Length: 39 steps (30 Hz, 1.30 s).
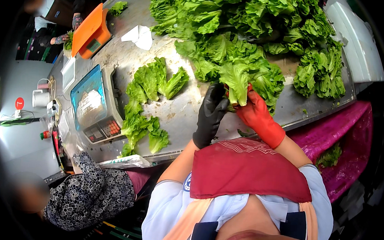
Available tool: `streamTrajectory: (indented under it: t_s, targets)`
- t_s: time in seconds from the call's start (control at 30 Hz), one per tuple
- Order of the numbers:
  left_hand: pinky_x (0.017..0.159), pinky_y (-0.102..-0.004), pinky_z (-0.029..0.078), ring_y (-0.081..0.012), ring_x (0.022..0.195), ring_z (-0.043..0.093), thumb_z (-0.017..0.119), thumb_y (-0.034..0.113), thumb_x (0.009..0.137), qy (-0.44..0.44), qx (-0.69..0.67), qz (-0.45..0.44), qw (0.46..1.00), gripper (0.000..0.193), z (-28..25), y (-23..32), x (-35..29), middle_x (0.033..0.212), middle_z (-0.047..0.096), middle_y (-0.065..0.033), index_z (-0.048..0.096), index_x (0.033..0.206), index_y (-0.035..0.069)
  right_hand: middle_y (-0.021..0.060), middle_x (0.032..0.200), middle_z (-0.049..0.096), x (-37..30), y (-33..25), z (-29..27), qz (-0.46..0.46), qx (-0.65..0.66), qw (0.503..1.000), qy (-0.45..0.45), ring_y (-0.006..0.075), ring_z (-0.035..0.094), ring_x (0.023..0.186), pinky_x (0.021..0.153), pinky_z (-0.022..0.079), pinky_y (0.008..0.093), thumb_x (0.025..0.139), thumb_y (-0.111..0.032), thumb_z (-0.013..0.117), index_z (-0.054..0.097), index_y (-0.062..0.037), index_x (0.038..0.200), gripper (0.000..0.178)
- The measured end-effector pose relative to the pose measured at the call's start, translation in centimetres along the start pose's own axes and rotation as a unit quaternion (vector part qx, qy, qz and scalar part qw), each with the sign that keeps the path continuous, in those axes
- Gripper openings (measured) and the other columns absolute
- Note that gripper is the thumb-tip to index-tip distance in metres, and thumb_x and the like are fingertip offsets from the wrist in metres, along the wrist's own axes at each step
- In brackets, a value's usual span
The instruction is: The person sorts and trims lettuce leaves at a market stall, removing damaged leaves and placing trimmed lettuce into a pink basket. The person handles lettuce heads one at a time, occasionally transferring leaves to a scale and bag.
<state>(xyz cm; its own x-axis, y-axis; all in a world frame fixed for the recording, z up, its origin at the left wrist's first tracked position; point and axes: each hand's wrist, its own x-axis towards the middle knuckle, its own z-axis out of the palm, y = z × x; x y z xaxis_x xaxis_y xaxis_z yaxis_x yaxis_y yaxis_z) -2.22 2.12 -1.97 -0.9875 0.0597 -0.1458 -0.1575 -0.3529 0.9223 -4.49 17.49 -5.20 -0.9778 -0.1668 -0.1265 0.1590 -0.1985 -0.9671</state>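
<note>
A head of green leaf lettuce (236, 79) is held up just over the near table edge, its pale stem end toward me. My right hand (261, 119), in a red rubber glove, grips it from the right around the base. From the left, my left hand (210, 114), in a black glove, closes its fingers on the same base; its fingertips are partly hidden by the leaves. Directly beyond lies a large pile of lettuce (232, 18). Several smaller lettuce heads (148, 85) lie in a loose row to the left.
A digital scale (93, 102) with a blue tray stands on the metal table (178, 132); an orange scale (92, 32) is farther back. White paper (139, 37) lies between. A white foam box (356, 46) and purple sheeting (347, 141) are at right. Two people work at left.
</note>
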Motion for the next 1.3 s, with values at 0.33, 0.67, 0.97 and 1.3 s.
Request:
streamTrajectory:
  t_s: [0.33,0.67,0.97,1.3]
  targets:
    - [0.092,-0.0288,0.042,-0.0144,0.107,0.052,0.063,0.007,0.084,0.058,-0.075,0.052,0.994,0.053,-0.1,1.3,0.0,0.118,0.055,-0.0062,0.04,0.131,0.001,0.0051,0.117,0.053,0.3,0.9,1.6,-0.022,0.043,0.998,-0.029,0.0091,0.054,0.09,0.076,0.046,0.0224,0.092,-0.026,0.057,0.04,-0.0023,0.133,0.05]
    - [0.085,-0.0355,0.046,-0.0254,0.103,0.058,0.064,0.031,0.084,0.266,0.326,0.074,0.904,0.057,-14.2,4.3,4.3,0.113,0.059,-0.016,0.045,0.129,0.002,0.012,0.123,0.055,0.8,-4.0,3.1,0.153,0.062,0.98,-0.115,0.0145,0.063,0.092,0.067,0.047,0.0237,0.095,-0.02,0.048,0.045,-0.0014,0.128,0.038]
    - [0.102,-0.0486,0.029,-0.0384,0.129,0.033,0.063,0.05,0.079,0.311,0.714,0.105,0.619,0.083,-12.2,4.6,4.3,0.144,0.03,-0.0187,0.028,0.144,0.013,0.0128,0.11,0.062,0.1,-3.3,1.7,0.196,0.076,0.972,-0.103,0.0143,0.064,0.081,0.062,0.046,0.0228,0.093,-0.02,0.049,0.052,0.0013,0.118,0.033]
    - [0.11,-0.057,0.008,-0.0427,0.138,0.013,0.067,0.04,0.074,0.299,0.745,0.168,0.571,0.06,-12.6,-0.2,7.5,0.15,0.022,-0.0171,0.049,0.13,0.025,0.0114,0.105,0.064,0.1,-2.8,2.4,0.236,0.058,0.962,-0.127,0.0131,0.064,0.077,0.062,0.045,0.022,0.095,-0.021,0.048,0.054,0.0011,0.117,0.032]
